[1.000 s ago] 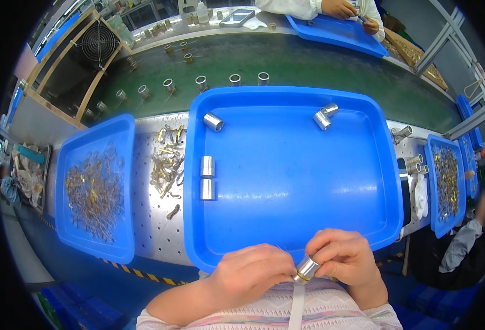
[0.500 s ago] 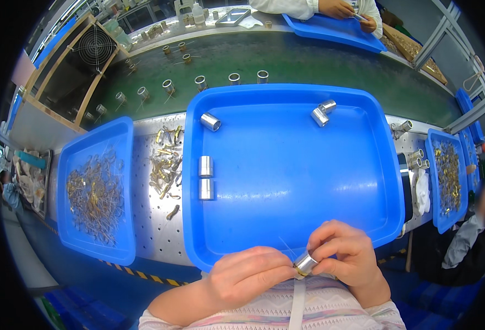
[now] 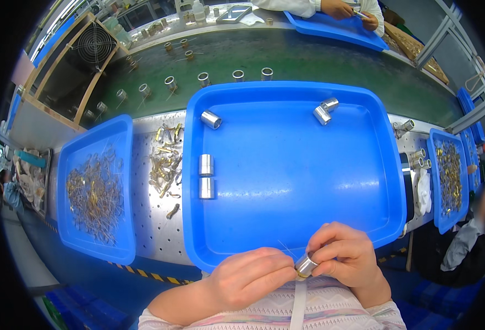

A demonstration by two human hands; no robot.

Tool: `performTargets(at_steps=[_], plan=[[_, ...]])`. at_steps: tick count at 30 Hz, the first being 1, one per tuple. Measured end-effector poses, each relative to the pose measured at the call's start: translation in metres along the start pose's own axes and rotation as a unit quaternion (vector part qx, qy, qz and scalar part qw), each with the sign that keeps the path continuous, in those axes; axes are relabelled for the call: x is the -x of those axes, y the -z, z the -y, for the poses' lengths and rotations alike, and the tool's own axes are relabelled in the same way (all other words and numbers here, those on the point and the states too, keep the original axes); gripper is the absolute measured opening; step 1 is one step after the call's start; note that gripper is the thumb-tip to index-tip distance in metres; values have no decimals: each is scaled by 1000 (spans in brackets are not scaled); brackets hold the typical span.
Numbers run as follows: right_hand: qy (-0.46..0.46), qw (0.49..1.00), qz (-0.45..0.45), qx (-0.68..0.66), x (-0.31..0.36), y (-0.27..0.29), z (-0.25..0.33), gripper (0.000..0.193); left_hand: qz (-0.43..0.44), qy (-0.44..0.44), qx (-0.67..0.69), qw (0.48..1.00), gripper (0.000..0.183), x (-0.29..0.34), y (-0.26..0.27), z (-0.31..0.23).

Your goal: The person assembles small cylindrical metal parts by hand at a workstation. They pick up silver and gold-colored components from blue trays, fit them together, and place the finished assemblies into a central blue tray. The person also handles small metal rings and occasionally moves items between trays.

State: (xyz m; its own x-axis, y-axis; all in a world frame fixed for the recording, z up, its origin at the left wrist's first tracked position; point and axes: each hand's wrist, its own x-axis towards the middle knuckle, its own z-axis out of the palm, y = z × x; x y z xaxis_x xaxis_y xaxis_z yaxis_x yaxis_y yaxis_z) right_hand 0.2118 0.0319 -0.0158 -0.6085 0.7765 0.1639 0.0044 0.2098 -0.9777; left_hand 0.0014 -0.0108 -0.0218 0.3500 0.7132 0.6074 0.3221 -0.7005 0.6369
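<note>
A short silver metal cylinder is held low in front of me, just past the near edge of the big blue tray. My right hand grips it between thumb and fingers. At its lower end, by a yellowish rim, the fingertips of my left hand are pressed together; what they pinch is mostly hidden. A thin wire sticks up beside these fingers. Inside the big tray, one cylinder lies at the far left, two silver cylinders sit along the left wall, and another pair at the far right.
Left stands a blue tray of wired brass parts, with loose brass pieces on the perforated metal table. Another blue tray of brass parts is right. Several cylinders stand on the green belt. Opposite, a co-worker's hands handle something small.
My hands and the cylinder keep almost the same place and grip. The cylinders on the belt appear slightly farther right. Across the belt, the co-worker's hands have shifted a little.
</note>
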Motion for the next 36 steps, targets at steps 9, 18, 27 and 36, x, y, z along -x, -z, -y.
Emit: performTargets(at_steps=[9, 18, 27, 36], plan=[[86, 993, -85, -4, 1, -4, -6, 19, -59, 212, 148, 964, 30, 2, 0, -5], [99, 992, -57, 58, 3, -6, -4, 19, -83, 164, 95, 978, 29, -4, -5, -6], [81, 996, -27, 9, 3, -5, -6, 17, -47, 41, 22, 998, 22, -6, 1, -4], [88, 996, 2, 32, 0, -3, -2, 17, -8, -2, -17, 1000, 18, -7, 6, 0]])
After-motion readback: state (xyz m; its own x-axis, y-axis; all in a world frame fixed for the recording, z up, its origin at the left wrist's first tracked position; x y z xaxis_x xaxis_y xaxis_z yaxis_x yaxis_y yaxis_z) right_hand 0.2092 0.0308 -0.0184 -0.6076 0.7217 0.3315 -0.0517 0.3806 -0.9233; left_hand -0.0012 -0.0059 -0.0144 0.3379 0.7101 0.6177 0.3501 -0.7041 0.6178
